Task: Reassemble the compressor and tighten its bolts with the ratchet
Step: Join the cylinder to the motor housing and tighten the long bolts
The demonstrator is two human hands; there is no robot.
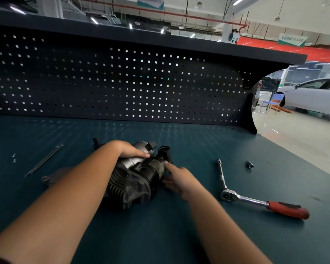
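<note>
The compressor (133, 180), dark and finned with a grey metal cylinder on top, lies on the blue bench at centre. My left hand (131, 150) lies over the grey cylinder with its fingers curled round it. At the compressor's right end, my right hand (176, 179) pinches a black part against the body. The ratchet (255, 201), with a red handle and a long extension bar, lies on the bench to the right, apart from both hands. A small socket (249, 164) sits beyond it.
Two long thin bolts (44, 161) lie at the left, with small screws (13, 158) beside them. A flat metal bracket (48, 179) rests by my left forearm. A perforated back panel (122, 84) closes the bench's far side. The bench edge runs diagonally at the right.
</note>
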